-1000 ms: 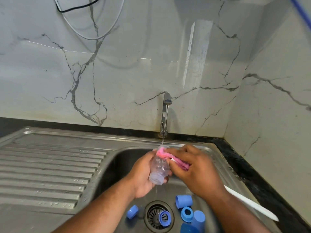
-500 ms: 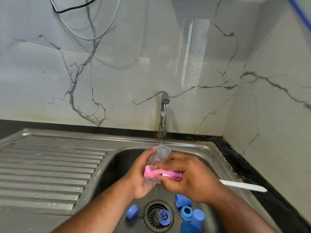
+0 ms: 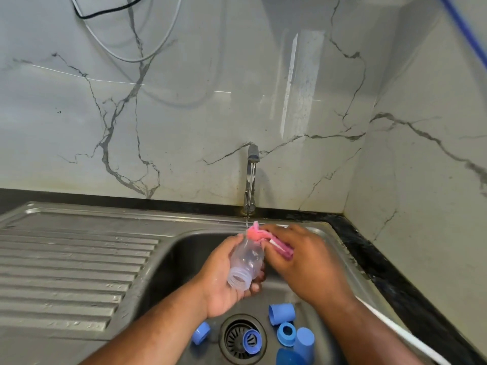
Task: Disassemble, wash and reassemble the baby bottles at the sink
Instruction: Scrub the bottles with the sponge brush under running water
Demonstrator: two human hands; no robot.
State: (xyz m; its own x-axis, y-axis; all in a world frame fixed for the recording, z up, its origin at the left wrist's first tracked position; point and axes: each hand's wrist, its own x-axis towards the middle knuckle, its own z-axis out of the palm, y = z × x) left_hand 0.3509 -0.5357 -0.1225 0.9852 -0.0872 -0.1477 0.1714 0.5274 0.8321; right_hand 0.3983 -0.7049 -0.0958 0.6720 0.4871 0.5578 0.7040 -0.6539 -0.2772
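My left hand (image 3: pixel 224 280) grips a clear baby bottle (image 3: pixel 246 264) over the sink basin, its threaded mouth pointing toward me and down. My right hand (image 3: pixel 300 262) holds a bottle brush with a pink sponge head (image 3: pixel 257 234) pressed against the bottle's base end, under a thin stream from the tap (image 3: pixel 251 177). The brush's white handle (image 3: pixel 400 330) runs out behind my right forearm. Several blue caps and rings lie on the basin floor: a cap (image 3: pixel 281 313), a ring (image 3: pixel 286 333), a ring on the drain (image 3: pixel 252 341), and one to the left (image 3: pixel 200 333).
The steel sink (image 3: pixel 168 248) has a ribbed draining board (image 3: pixel 66 272) on the left. A drain strainer (image 3: pixel 237 338) sits in the basin floor. Marble walls close in behind and at the right, with a black counter strip (image 3: pixel 390 270) along the right rim. Cables (image 3: pixel 126 48) hang on the wall.
The pink sponge head moved from the bottle's lower part up to its far end under the stream. The bottle tilted so its mouth faces me.
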